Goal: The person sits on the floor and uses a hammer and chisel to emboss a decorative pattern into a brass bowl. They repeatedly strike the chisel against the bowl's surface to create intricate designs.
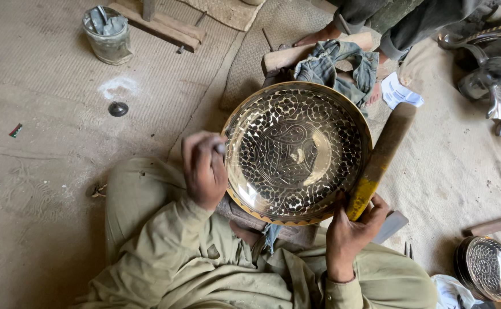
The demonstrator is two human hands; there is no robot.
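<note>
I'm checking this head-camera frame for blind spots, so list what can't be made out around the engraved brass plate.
- Small tool's tip: hidden in the left hand at the brass plate rim.
- Wooden mallet: its lower end covered by the right hand.
- Second plate: cut by the bottom-right edge.
- Support under the plate: mostly hidden by it.
- Tin can contents: too small.

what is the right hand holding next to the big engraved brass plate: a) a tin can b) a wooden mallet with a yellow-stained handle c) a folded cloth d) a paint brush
b: the right hand grips the yellow-stained lower end of a wooden mallet that lies along the right rim of the plate.
</note>
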